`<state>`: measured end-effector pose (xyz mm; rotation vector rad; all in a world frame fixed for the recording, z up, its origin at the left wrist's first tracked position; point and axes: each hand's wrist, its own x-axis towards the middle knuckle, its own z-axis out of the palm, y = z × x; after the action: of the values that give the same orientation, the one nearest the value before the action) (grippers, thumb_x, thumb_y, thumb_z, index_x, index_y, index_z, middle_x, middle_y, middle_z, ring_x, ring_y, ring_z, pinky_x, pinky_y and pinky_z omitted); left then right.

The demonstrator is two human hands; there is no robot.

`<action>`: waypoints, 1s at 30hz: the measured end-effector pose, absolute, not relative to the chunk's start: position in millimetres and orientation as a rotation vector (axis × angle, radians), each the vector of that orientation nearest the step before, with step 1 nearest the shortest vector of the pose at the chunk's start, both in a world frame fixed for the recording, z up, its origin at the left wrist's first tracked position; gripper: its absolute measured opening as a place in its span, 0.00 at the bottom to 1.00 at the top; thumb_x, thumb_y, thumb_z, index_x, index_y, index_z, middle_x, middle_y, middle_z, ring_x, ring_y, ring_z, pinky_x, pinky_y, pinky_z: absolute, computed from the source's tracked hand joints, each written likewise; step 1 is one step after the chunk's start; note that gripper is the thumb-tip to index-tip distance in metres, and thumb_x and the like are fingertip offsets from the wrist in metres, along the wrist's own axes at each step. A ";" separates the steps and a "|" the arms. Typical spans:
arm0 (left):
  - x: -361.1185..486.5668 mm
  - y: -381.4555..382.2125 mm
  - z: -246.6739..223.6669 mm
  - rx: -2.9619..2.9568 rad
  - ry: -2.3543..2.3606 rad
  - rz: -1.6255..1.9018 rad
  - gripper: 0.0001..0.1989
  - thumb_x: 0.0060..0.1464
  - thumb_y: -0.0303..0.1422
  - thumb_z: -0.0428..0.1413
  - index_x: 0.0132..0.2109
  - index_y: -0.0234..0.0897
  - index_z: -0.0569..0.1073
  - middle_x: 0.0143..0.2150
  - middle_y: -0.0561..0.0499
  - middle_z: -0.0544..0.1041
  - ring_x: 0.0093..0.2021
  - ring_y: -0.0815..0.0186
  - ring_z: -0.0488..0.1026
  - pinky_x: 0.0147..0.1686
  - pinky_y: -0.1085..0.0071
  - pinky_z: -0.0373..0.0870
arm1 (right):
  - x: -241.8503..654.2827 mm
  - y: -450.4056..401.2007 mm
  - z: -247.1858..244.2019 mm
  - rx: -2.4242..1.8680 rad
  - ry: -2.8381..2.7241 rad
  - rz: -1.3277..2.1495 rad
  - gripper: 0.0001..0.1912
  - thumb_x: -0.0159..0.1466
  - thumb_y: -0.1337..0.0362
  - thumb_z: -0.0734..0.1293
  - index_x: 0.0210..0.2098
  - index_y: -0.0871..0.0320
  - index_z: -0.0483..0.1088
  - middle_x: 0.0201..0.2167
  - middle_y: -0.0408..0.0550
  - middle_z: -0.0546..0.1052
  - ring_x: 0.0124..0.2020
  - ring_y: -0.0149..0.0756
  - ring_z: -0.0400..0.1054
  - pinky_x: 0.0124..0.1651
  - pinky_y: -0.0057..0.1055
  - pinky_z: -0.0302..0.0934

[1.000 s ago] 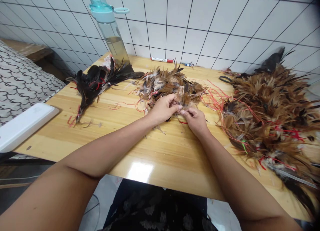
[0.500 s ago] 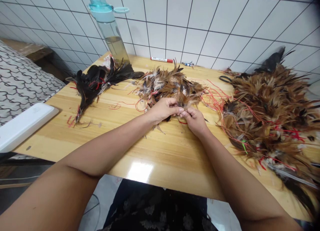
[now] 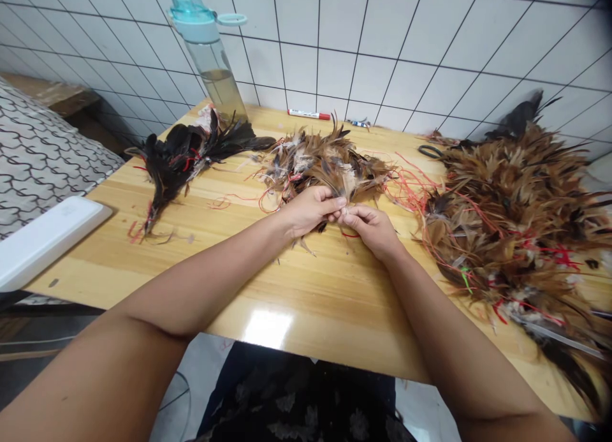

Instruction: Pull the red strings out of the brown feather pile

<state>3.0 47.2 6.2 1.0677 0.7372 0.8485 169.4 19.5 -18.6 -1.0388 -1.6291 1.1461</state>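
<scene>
My left hand [image 3: 310, 212] is closed, with thumb and fingers pinching a small bunch of brown feathers [image 3: 340, 179] by the quill ends. My right hand [image 3: 371, 230] meets it there, its thumb and forefinger pressed together on the same quill ends. The fingertips of both hands nearly touch and hide the exact grip. Just beyond them lies a loose pile of brown feathers [image 3: 306, 154] with white fluff and red string in it. A bit of red string [image 3: 350, 234] shows beneath my fingers.
Black feathers [image 3: 167, 158] lie at the left, by a water bottle [image 3: 217, 78]. A large brown feather heap [image 3: 526, 193] covers the right side, with tangled red strings [image 3: 414, 184] and a black scissor handle [image 3: 430, 151] beside it. A red marker [image 3: 308, 114] lies near the tiled wall.
My right hand has shifted slightly left and up, its fingertips closer to my left thumb. The feathers in my fingers have tilted a little. Everything else stays in place.
</scene>
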 end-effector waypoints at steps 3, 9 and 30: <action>1.9 49.4 5.5 0.924 0.671 0.828 0.17 0.41 0.35 0.68 0.26 0.28 0.69 0.21 0.53 0.71 0.22 0.76 0.67 0.25 0.78 0.63 | 169.8 19.3 -17.2 -1.041 -1.602 1.180 0.15 0.56 0.50 0.70 0.30 0.55 0.76 0.32 0.45 0.78 0.36 0.34 0.71 0.47 0.34 0.64; 2.6 46.5 8.0 0.854 0.654 0.795 0.15 0.43 0.32 0.67 0.26 0.27 0.70 0.22 0.50 0.73 0.22 0.76 0.68 0.25 0.79 0.64 | 169.4 19.7 -16.2 -1.000 -1.571 1.207 0.12 0.56 0.52 0.71 0.29 0.55 0.75 0.31 0.44 0.78 0.35 0.33 0.71 0.46 0.33 0.65; 3.9 43.4 7.4 0.976 0.686 0.791 0.16 0.43 0.34 0.68 0.28 0.28 0.70 0.21 0.53 0.71 0.21 0.77 0.66 0.24 0.80 0.61 | 165.7 19.0 -17.9 -1.069 -1.586 1.124 0.17 0.57 0.49 0.68 0.26 0.56 0.71 0.28 0.45 0.77 0.33 0.33 0.71 0.44 0.33 0.64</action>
<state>3.9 43.4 7.4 0.9764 0.6855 0.7907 165.7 19.0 -17.9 -1.0689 -1.5859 1.1242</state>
